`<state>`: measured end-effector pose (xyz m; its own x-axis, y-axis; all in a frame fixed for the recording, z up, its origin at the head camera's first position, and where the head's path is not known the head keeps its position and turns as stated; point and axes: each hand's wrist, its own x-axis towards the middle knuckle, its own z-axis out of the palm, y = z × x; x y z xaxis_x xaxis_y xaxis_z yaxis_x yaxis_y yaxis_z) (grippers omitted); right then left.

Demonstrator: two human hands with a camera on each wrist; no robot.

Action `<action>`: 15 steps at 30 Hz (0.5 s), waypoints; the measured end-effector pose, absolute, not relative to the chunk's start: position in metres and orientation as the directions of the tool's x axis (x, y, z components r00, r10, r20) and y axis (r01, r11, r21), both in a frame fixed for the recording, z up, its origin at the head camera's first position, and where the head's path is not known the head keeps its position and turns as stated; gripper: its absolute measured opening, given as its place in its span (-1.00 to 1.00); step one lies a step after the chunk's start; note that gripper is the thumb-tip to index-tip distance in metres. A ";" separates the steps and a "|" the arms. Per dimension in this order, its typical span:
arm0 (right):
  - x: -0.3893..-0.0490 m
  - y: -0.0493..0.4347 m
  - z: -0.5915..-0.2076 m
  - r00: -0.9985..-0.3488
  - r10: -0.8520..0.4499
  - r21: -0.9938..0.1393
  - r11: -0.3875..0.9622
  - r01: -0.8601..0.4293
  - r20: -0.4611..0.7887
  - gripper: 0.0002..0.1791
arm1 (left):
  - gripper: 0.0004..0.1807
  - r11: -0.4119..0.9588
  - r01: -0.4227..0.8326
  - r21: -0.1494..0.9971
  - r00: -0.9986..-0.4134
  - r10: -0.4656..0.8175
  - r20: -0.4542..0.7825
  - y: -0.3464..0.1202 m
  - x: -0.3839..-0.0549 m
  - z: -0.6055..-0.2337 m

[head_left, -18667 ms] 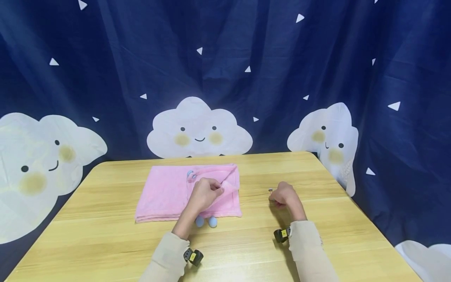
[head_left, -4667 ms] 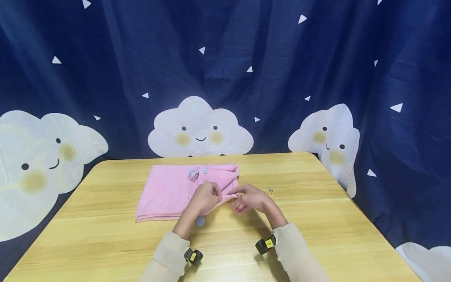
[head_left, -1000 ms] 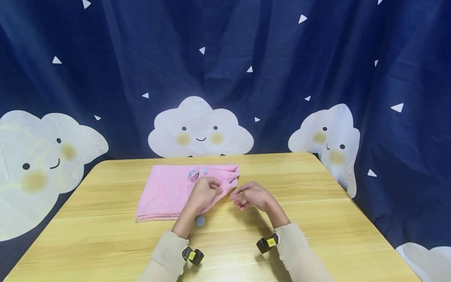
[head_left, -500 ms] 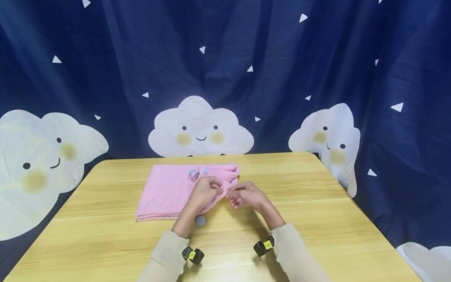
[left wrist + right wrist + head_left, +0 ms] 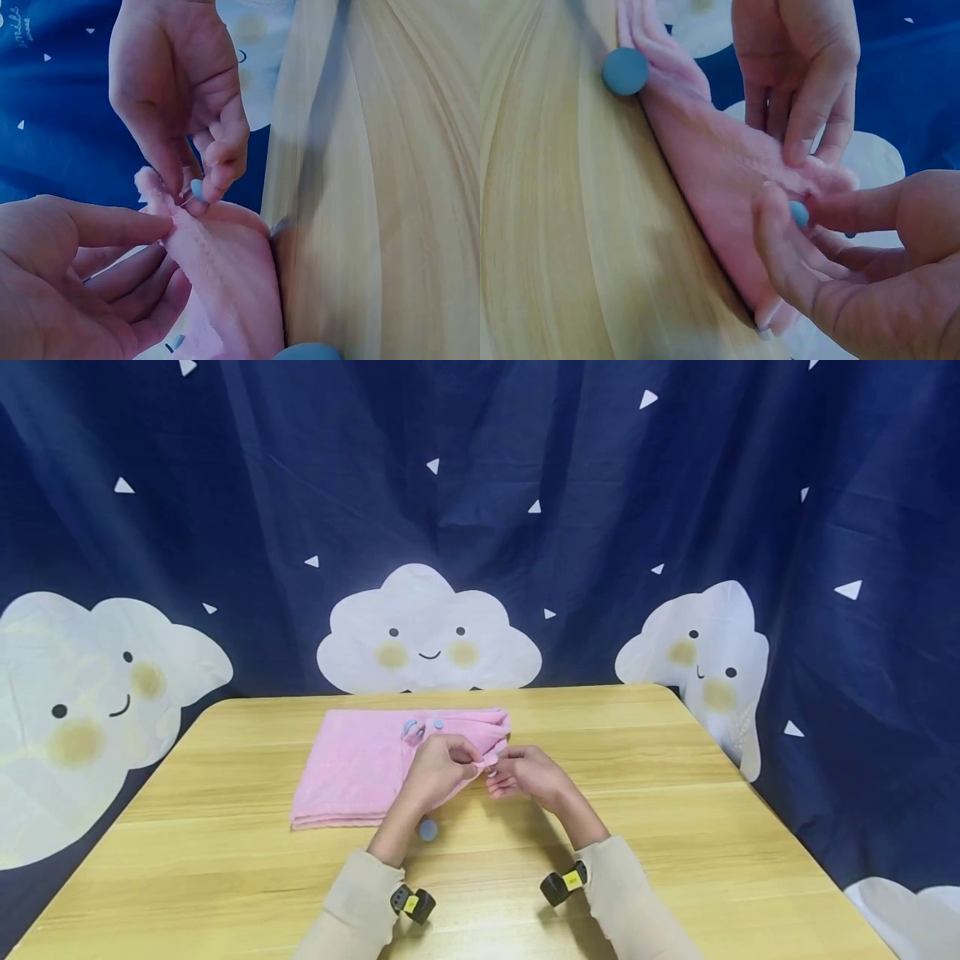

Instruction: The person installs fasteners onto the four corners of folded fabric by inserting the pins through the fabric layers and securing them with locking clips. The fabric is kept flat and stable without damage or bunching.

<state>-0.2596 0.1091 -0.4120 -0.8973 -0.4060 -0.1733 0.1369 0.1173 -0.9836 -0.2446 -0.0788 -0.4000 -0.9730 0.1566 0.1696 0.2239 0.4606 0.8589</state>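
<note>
A pink fleece cloth (image 5: 348,768) lies folded on the table, its right part gathered up. My left hand (image 5: 438,768) pinches the raised edge of the cloth between thumb and fingers. Close beside it, at the same edge, my right hand (image 5: 531,774) holds a small pin (image 5: 197,190) with a round blue head and a thin shaft. In the left wrist view the shaft meets the cloth; its tip is hidden. In the right wrist view the blue pin head (image 5: 799,214) shows between my right fingers. A round blue button (image 5: 438,724) sits on the cloth's upper part.
A blue rounded piece (image 5: 427,830) rests on the wooden table (image 5: 247,877) at the cloth's near edge, close to my left forearm. Next to the blue button is a blue and pinkish motif (image 5: 411,731). Behind the table hangs a dark blue curtain (image 5: 480,527) with clouds.
The pin that stood on the table at right is now in my right hand, moved left against the cloth edge. Since the oldest frame, one of two blue pieces in front has gone from view.
</note>
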 end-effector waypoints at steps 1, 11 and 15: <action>-0.260 0.110 -0.411 -0.895 -0.407 -0.983 0.112 0.147 -0.181 -0.67 | -0.88 0.463 0.237 0.854 -0.970 0.165 0.180 -0.079 -0.245 -0.400; -0.260 0.111 -0.410 -0.866 -0.447 -0.975 0.088 0.205 -0.223 -0.57 | -0.86 0.488 0.265 0.832 -0.963 0.178 0.202 -0.077 -0.244 -0.398; -0.261 0.111 -0.413 -0.870 -0.442 -0.976 0.073 0.206 -0.217 -0.64 | -0.86 0.500 0.249 0.830 -0.968 0.162 0.193 -0.078 -0.245 -0.399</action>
